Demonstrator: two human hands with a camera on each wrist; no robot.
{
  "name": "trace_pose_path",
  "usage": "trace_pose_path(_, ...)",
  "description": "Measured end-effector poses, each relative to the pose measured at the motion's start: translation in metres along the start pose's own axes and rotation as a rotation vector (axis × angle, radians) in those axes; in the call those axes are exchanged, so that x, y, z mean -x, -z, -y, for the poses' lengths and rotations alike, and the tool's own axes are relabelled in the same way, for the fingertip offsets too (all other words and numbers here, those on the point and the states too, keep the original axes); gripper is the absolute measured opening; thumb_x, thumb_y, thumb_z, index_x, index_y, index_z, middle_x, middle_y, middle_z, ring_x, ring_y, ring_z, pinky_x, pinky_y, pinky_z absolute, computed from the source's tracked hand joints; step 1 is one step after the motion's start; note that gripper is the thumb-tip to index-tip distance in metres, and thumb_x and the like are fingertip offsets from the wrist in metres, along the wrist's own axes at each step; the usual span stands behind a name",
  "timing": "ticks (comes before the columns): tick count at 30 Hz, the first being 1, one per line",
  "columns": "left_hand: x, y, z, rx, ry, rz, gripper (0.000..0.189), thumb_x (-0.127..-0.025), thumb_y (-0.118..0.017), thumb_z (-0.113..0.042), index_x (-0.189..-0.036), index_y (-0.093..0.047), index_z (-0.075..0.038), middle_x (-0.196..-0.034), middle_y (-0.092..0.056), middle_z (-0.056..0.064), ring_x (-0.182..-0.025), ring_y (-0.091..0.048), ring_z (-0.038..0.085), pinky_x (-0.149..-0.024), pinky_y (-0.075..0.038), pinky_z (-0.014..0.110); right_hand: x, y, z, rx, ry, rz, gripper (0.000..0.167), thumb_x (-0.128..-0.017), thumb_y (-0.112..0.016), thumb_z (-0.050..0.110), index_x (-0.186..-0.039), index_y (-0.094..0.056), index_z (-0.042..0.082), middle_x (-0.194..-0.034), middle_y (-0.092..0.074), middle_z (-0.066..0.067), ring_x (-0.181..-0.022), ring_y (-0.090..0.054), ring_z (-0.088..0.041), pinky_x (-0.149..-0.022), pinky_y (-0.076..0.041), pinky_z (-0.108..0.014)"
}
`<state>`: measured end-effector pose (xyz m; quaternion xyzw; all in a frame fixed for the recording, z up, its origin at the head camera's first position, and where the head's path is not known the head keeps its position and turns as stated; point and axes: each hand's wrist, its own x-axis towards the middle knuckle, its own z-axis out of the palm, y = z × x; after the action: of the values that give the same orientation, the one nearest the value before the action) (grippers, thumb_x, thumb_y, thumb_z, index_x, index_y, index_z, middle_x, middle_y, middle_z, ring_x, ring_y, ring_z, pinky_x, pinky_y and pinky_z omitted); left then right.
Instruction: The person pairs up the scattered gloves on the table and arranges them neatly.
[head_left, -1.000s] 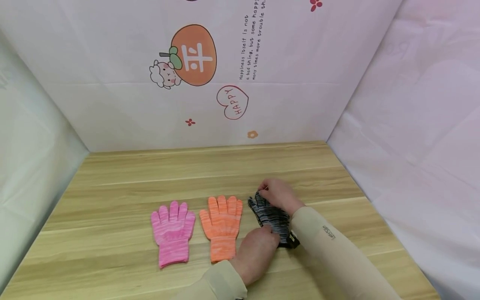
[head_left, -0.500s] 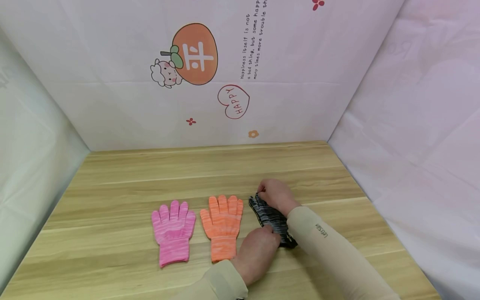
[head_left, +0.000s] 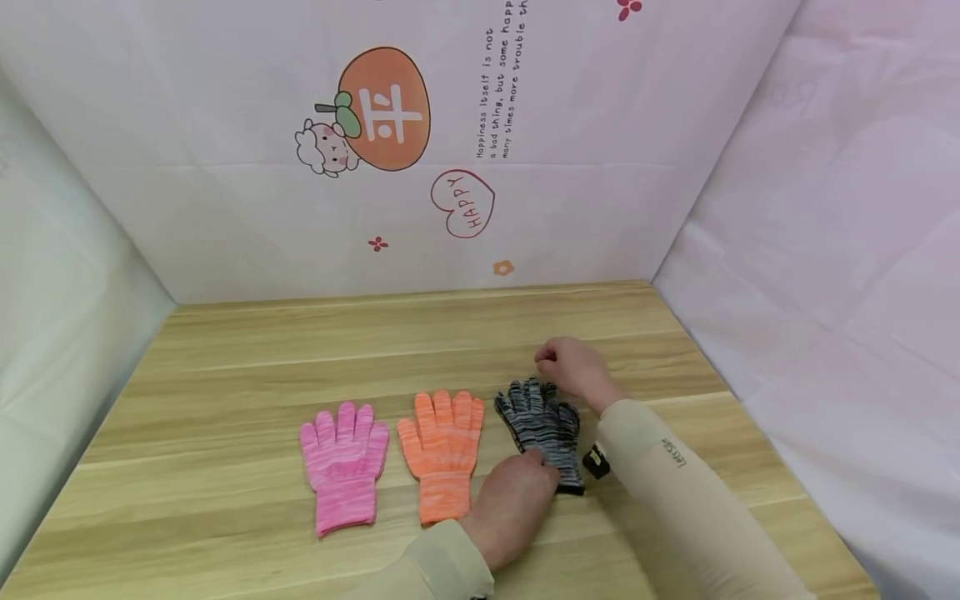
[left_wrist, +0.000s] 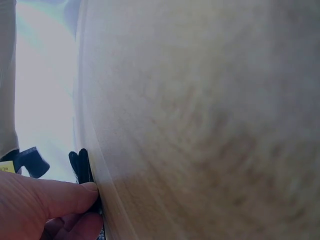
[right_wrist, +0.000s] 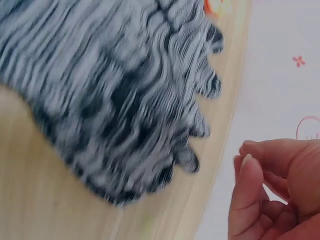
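A black-and-grey knit glove (head_left: pixel 543 429) lies on the wooden table, fingers pointing away, its thumb and fingertips slightly rumpled. My left hand (head_left: pixel 517 504) pinches its left edge close to the cuff; in the left wrist view the thumb (left_wrist: pixel 75 197) presses against the dark fabric. Just beyond the glove's fingertips is my right hand (head_left: pixel 573 367), off the fabric. The right wrist view shows that hand (right_wrist: pixel 275 185) with thumb and forefinger tips together and nothing between them, beside the striped glove (right_wrist: pixel 125 90).
Left of the dark glove lies a flat orange glove (head_left: pixel 444 450), then a pink glove (head_left: pixel 347 467). A small black device with a yellow label (head_left: pixel 596 461) shows under the right wrist. White printed cloth (head_left: pixel 300 233) walls the table (head_left: pixel 300 342) at back and sides.
My right hand has let go of the dark glove's fingers and moved slightly away and right, uncovering them. The left hand stays at the cuff edge.
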<state>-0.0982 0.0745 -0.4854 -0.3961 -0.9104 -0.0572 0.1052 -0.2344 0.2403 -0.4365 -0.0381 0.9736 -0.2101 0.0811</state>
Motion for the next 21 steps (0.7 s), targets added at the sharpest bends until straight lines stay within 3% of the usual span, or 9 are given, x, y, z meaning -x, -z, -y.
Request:
trace_pose_path(10,-0.001,-0.003,0.002,-0.002,-0.011,0.012,0.014,-0.091,-0.074,-0.011,-0.082,-0.074,-0.022,-0.077,-0.063,-0.004,-0.064,-0.061,0.01,-0.057,-0.051,0.026,-0.004,-0.013,-0.012,0.091,0.038,0.128,0.028,-0.105,-0.06,0.026,-0.129,-0.07,0.013,-0.129,-0.07,-0.013,-0.115,-0.067,-0.031,-0.093,-0.055,-0.048)
trace_pose_path(16,-0.001,-0.002,0.001,0.011,-0.01,0.008,0.014,-0.09,-0.074,-0.01,-0.082,-0.074,-0.022,-0.077,-0.062,-0.004,-0.064,-0.06,0.01,-0.057,-0.051,0.026,-0.003,-0.012,-0.011,0.062,0.075,0.108,0.017,-0.105,-0.061,0.023,-0.114,-0.071,0.013,-0.118,-0.072,-0.011,-0.098,-0.067,-0.024,-0.085,-0.055,-0.044)
trace_pose_path(21,-0.001,-0.002,0.001,0.008,-0.002,0.012,0.014,-0.091,-0.074,-0.01,-0.083,-0.075,-0.022,-0.079,-0.063,-0.003,-0.065,-0.061,0.011,-0.057,-0.052,0.026,-0.004,-0.01,-0.01,0.002,0.089,0.083,0.019,-0.105,-0.06,0.022,-0.113,-0.071,0.009,-0.113,-0.072,-0.01,-0.085,-0.065,-0.019,-0.078,-0.055,-0.04)
